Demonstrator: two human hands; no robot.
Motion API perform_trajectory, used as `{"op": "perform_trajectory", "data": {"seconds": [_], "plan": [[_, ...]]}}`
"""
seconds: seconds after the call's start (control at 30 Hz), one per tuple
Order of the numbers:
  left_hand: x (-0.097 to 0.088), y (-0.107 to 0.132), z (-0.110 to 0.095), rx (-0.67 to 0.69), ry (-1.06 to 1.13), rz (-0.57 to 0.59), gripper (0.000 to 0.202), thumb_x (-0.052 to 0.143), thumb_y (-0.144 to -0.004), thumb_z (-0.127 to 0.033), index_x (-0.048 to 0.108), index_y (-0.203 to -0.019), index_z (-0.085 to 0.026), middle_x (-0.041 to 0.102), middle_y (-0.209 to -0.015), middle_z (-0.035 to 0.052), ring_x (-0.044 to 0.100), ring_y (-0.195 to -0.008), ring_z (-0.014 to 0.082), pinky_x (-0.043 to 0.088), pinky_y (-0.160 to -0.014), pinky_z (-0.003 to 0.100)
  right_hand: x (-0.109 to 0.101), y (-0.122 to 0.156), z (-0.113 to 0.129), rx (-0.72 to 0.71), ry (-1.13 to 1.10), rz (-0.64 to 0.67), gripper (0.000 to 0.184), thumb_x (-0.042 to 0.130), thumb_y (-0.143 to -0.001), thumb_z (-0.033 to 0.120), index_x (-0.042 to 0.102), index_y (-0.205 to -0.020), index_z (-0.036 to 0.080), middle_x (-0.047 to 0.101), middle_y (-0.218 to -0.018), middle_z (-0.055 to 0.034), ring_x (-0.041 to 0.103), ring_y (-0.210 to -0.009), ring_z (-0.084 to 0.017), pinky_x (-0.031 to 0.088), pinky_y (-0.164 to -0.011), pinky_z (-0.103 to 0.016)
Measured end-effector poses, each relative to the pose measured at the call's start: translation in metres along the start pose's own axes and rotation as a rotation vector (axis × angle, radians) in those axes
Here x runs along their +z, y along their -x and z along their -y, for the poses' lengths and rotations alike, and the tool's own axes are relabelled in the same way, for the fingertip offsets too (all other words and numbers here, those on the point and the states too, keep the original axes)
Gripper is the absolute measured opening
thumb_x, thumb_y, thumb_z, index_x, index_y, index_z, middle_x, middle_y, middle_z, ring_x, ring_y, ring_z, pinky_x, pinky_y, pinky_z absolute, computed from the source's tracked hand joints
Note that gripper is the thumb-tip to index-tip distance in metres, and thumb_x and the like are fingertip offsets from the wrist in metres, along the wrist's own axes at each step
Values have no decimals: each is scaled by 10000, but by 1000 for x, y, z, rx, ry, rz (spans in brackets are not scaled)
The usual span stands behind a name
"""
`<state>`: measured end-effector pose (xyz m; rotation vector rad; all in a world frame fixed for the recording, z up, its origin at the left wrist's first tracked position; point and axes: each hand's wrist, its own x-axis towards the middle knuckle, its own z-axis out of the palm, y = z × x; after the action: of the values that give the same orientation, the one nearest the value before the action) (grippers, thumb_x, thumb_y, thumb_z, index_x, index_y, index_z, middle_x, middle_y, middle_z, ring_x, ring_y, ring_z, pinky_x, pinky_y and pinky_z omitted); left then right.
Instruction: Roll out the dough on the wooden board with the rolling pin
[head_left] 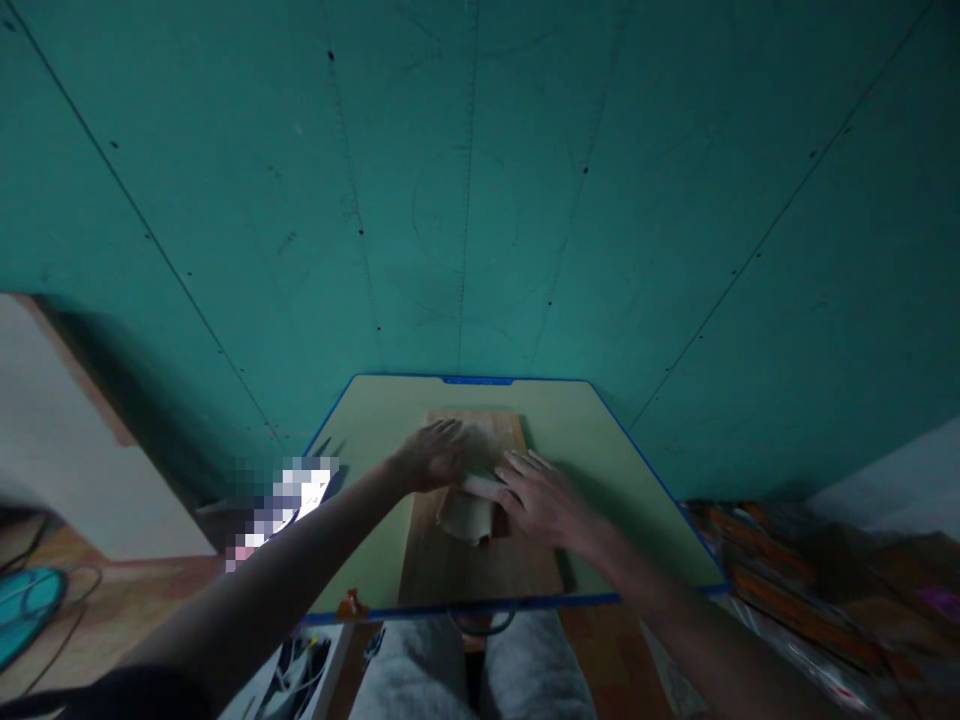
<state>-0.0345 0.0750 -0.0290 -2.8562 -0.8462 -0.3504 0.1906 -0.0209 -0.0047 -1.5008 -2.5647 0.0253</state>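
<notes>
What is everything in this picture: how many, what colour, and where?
table: 1, yellowish green with blue rim, middle
wall: 1, green, beyond table
wooden board: 1, brown, on the table
flat piece: 1, pale, on wooden board
bar: 1, pale, across the wooden board
pixelated object: 1, mostly white, table's left side
clip-like piece: 1, orange-brown, near left corner
handle: 1, dark, table's near edge
panel: 1, whitish, far left
round item: 1, turquoise, lower left
floor: 1, brown, lower left
container: 1, whitish, below table's left
clutter: uncountable, mostly brown, right of table
trousers: 1 pair, grey, bottom middle
sleeve: 1, dark, lower left
left hand: 1, bare, at bar's left end
right hand: 1, bare, at bar's right end
</notes>
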Motion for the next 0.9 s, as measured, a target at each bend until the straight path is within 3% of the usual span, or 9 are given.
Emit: {"op": "perform_trajectory", "data": {"seconds": [0.07,0.13,0.3,0.5,0.63,0.77,0.9], "plan": [[0,-2,1,-17,37,29,388,397,-952,-230,555,-1303,-181,584,-1365,111,487,-1319,216,398,-1108,400,4,-4,-5,24,-23,22,473,364,-1001,393,586,-1317,120,535,-1423,-166,454,-1355,-247,308,-1147,-433],[2,-4,0,-127,59,49,419,372,-966,-266,529,-1347,-191,567,-1390,95,479,-1327,204,414,-1093,365,6,-6,-8,65,-41,40,525,356,-1000,446,545,-1364,117,521,-1437,-165,427,-1377,-247,296,-1152,-431],[7,0,-9,-339,37,20,492,402,-963,-371,470,-1420,-202,475,-1478,102,384,-1401,269,366,-1123,448,8,-4,-6,121,-31,43,563,366,-988,504,561,-1342,113,536,-1420,-176,449,-1358,-266,292,-1149,-453],[-8,15,-29,-362,-20,-25,526,446,-922,-320,479,-1415,-140,461,-1479,140,341,-1420,299,294,-1166,454,12,9,8,100,34,-90,488,393,-985,449,602,-1274,116,577,-1377,-162,469,-1332,-282,294,-1149,-464],[-16,32,-46,-400,-31,-29,539,420,-909,-287,468,-1422,-132,464,-1475,146,359,-1408,303,316,-1152,482,12,20,26,95,50,-97,456,419,-966,395,604,-1262,102,580,-1370,-167,491,-1303,-286,302,-1147,-447],[-18,49,-58,-421,-43,-49,542,386,-922,-278,450,-1435,-115,464,-1474,152,357,-1409,308,311,-1156,480,12,31,44,119,68,-122,512,449,-940,377,541,-1344,76,493,-1455,-183,448,-1332,-306,299,-1147,-452],[-17,47,-58,-433,-57,-29,512,370,-933,-272,482,-1411,-126,525,-1424,131,414,-1374,287,344,-1140,440,13,28,44,147,53,-114,517,400,-958,366,519,-1374,83,523,-1433,-160,454,-1322,-299,307,-1135,-436]]}}
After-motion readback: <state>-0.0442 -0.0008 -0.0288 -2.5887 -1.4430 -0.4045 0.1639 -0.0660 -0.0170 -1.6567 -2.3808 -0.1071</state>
